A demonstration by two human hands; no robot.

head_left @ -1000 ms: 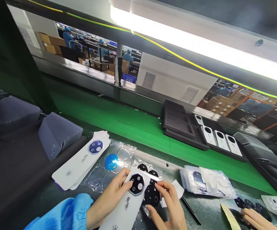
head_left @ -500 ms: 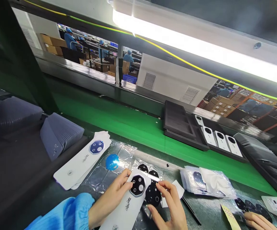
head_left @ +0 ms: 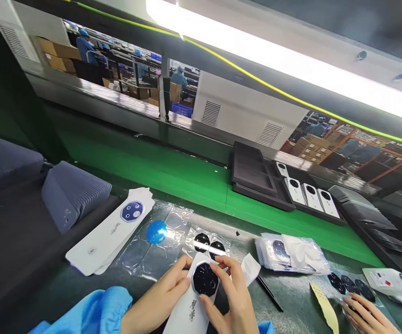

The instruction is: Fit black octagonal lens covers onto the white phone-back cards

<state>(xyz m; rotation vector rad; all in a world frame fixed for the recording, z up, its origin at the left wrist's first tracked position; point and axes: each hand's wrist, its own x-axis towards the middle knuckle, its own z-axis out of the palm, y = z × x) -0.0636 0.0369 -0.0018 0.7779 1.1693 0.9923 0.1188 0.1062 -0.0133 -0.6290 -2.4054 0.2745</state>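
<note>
My left hand point(head_left: 168, 290) grips the upper left edge of a white phone back cover point(head_left: 183, 315) marked with dark lettering. Over the octagonal camera area at its top lies a round black camera lens cover point(head_left: 205, 279), pinched at its rim by my right hand point(head_left: 234, 292). I cannot tell whether the disc touches the cover all round. Just beyond my fingers, clear film point(head_left: 191, 239) carries two more black discs point(head_left: 202, 242). A blue round sticker point(head_left: 157, 232) sits on another clear sheet to the left, beside a stack of white phone back covers point(head_left: 96, 246).
Black trays point(head_left: 256, 178), one with several white phone covers point(head_left: 312, 197), stand on the green belt point(head_left: 173, 174). Bagged parts point(head_left: 291, 253), a black stick-like tool point(head_left: 269, 293) and a yellow sticker sheet point(head_left: 324, 306) lie rightward. A co-worker's hand point(head_left: 368, 313) is at lower right.
My right hand has brought the black lens cover leftward from beside the phone cover onto its octagonal camera area. The whole view has shifted slightly.
</note>
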